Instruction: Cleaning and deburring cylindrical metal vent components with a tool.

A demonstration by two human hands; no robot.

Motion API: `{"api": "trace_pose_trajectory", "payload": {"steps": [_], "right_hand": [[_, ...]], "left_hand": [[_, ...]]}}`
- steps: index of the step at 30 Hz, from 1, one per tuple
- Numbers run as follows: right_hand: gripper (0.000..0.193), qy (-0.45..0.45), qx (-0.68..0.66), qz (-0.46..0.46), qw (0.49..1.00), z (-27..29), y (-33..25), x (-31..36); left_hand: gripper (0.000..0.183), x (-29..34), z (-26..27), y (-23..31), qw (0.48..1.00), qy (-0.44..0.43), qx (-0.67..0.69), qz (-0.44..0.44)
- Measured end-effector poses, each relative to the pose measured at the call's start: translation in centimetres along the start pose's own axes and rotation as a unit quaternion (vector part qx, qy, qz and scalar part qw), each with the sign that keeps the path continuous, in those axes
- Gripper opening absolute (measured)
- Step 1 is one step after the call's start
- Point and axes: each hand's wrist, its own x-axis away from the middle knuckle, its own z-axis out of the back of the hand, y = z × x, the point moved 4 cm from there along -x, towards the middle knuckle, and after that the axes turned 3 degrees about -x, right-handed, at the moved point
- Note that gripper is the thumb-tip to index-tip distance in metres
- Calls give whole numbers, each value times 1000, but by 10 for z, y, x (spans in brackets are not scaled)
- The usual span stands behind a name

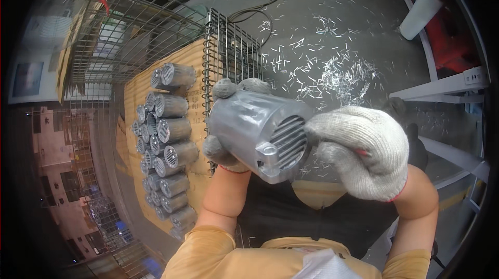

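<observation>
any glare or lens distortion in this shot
Head view: whitish glare along the metal housing; head view: bright glints off the scattered metal slivers; head view: fisheye bending in the wire mesh toward the left, with black, rounded picture corners.

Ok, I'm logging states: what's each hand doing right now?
Left hand: closed around the cylindrical metal housing.
Right hand: fingers curled at the housing's slatted end; cannot tell whether it pinches anything.
</observation>
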Motion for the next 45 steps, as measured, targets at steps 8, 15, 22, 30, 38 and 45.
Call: {"api": "trace_pose_trajectory", "payload": {"steps": [8, 15, 22, 30, 38, 45], "right_hand": [[28, -45, -34, -8, 998, 5, 3, -2], [27, -105, -121, -13, 987, 8, 14, 6], [53, 346, -487, -381, 705, 21, -24, 64], [31, -68, -161, -129, 976, 34, -3, 33], [13, -157, 51, -81, 983, 29, -20, 19], [17, -138, 37, -129, 981, 32, -11, 28]], "left_hand": [[57, 6, -8, 4, 998, 61, 3, -20], [62, -2, -34, 0, 994, 32, 106, -11], [78, -7, 15, 10, 999, 16, 44, -16], [96, 3, 9, 5, 995, 34, 95, 17], [98, -8, 0, 5, 986, -42, 153, -44], [25, 8, 11, 2, 980, 126, 144, 61]]}}
